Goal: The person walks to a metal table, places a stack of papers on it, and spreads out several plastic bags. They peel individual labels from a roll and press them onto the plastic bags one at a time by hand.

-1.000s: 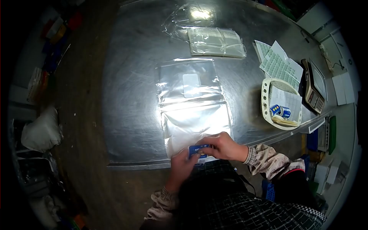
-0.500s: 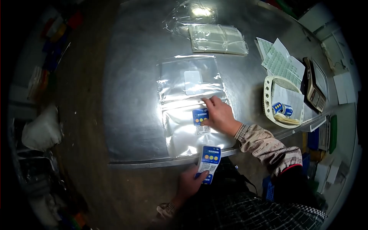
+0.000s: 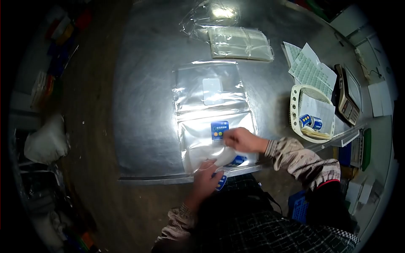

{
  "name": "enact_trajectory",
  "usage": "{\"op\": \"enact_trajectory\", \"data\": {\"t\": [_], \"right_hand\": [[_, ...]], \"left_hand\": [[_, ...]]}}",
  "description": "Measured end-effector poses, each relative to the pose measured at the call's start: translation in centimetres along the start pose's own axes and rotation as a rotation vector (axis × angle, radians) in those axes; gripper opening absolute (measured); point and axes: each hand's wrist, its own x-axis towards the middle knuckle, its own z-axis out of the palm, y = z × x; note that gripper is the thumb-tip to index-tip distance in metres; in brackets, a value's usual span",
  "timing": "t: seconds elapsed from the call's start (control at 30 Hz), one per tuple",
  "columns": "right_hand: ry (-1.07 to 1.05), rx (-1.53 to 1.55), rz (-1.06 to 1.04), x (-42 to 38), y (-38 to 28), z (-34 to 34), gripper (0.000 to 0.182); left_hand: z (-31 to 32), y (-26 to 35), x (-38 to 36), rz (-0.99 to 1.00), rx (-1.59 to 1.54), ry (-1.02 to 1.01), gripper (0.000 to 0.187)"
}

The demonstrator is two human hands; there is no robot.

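Observation:
A clear plastic bag point(image 3: 192, 145) lies flat near the table's front edge, with a blue-and-white sticker label point(image 3: 220, 127) on it. My right hand point(image 3: 244, 140) is over the label's lower right part, its fingers curled together and slightly blurred; what they pinch, if anything, is hidden. My left hand point(image 3: 206, 179) grips a strip of sticker labels point(image 3: 238, 160) at the table edge. The strip curves up over the bag, showing its pale back and blue printed parts. Above that bag lies another clear bag point(image 3: 190, 80) with a pale rectangular label in its middle.
A tied stack of clear bags point(image 3: 240, 43) lies at the back beside loose crumpled plastic film point(image 3: 196, 21). On the right stand a white basket point(image 3: 294, 111) with label rolls and papers, green-printed sheets point(image 3: 312, 69), and a scale point(image 3: 349, 107). The metal table's front edge point(image 3: 156, 180) runs before me.
My left hand has moved up to the table edge, and the label strip now bends over the bag. My right hand has moved slightly down, and its fingers have curled in.

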Motion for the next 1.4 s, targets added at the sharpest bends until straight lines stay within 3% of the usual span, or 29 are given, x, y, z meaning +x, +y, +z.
{"op": "enact_trajectory", "data": {"t": [0.03,0.07,0.1,0.23,0.27,0.3,0.33,0.37,0.4,0.5,0.53,0.63,0.77,0.87,0.9,1.0,1.1,1.13,1.17,1.23,1.27,1.33,1.4], "right_hand": [[0.132,0.135,-0.013,1.5,2.3,-0.7,0.016],[0.492,0.397,0.109,3.2,3.3,-2.9,0.015],[0.873,0.209,-0.165,3.5,0.6,-8.7,0.013],[0.346,0.141,-0.008,0.7,-0.6,-7.2,0.024],[0.191,0.239,0.043,-0.9,-1.0,-4.1,0.031],[0.099,0.196,-0.05,-1.3,-0.2,-2.0,0.032],[0.014,0.402,0.063,-2.0,-1.1,-0.8,0.033],[0.013,0.42,0.061,-2.4,-1.6,-0.2,0.032],[0.024,0.432,0.057,-2.5,-1.8,-0.1,0.031],[0.105,0.345,-0.087,-3.0,-3.3,0.2,0.025],[0.145,0.277,-0.097,-3.4,-4.2,0.1,0.025],[0.201,0.247,-0.13,-4.0,-4.9,0.5,0.023],[0.389,0.415,-0.122,-1.7,-4.9,-3.4,0.018],[0.327,0.198,-0.064,1.6,-1.6,-3.4,0.021],[0.296,-0.062,-0.054,2.1,-0.3,-2.3,0.031],[0.354,-0.21,0.031,2.5,0.2,0.5,0.057],[0.474,-0.356,0.048,1.3,-0.9,-0.1,0.062],[0.401,-0.381,0.007,0.7,-0.2,0.1,0.068],[0.433,-0.375,-0.214,-0.4,0.6,1.5,0.061],[0.307,-0.43,-0.305,-1.9,0.9,4.4,0.048],[0.387,-0.345,-0.319,-1.9,0.8,4.6,0.036],[0.361,-0.237,-0.283,-1.5,2.5,5.3,0.034],[0.37,-0.165,-0.242,-1.2,2.5,4.9,0.023]], "left_hand": [[0.2,0.0,-0.1,-0.009,-0.01,0.033,0.02],[0.5,0.0,-0.2,-0.021,-0.02,0.064,0.018],[0.7,-0.3,-0.2,-0.073,-0.068,0.072,0.017],[0.3,-0.7,-0.5,-0.215,-0.213,0.055,0.017],[0.3,-0.8,-0.4,-0.24,-0.242,0.05,0.017],[0.1,-0.6,0.0,-0.216,-0.222,0.062,0.017],[-0.1,-0.1,-0.1,-0.216,-0.203,0.076,0.017],[-0.4,0.6,-0.3,-0.215,-0.183,0.072,0.017],[0.3,1.2,0.6,-0.017,-0.175,0.248,0.017],[-0.3,2.1,2.1,-0.061,-0.263,0.228,0.02],[-0.5,1.5,1.9,-0.282,-0.396,0.103,0.022],[-1.1,2.6,1.1,-0.531,-0.362,0.086,0.017],[-0.4,3.0,-3.6,-0.645,-0.584,0.011,0.018],[0.1,3.3,-4.8,-0.671,-0.622,-0.048,0.021],[0.6,2.9,-4.9,-0.608,-0.58,-0.055,0.022],[1.5,2.4,-5.6,-0.445,-0.452,-0.059,0.024],[1.1,2.7,-5.8,-0.498,-0.412,-0.088,0.022],[0.4,2.5,-5.3,-0.433,-0.407,-0.096,0.022],[-0.5,2.3,-4.8,-0.374,-0.407,-0.098,0.022],[-0.9,3.3,-4.4,-0.273,-0.405,-0.183,0.022],[-0.9,4.1,-3.9,-0.218,-0.394,-0.255,0.022],[-0.4,4.5,-3.1,-0.144,-0.428,-0.329,0.021],[-0.1,3.1,-2.2,-0.06,-0.307,-0.198,0.019]]}}
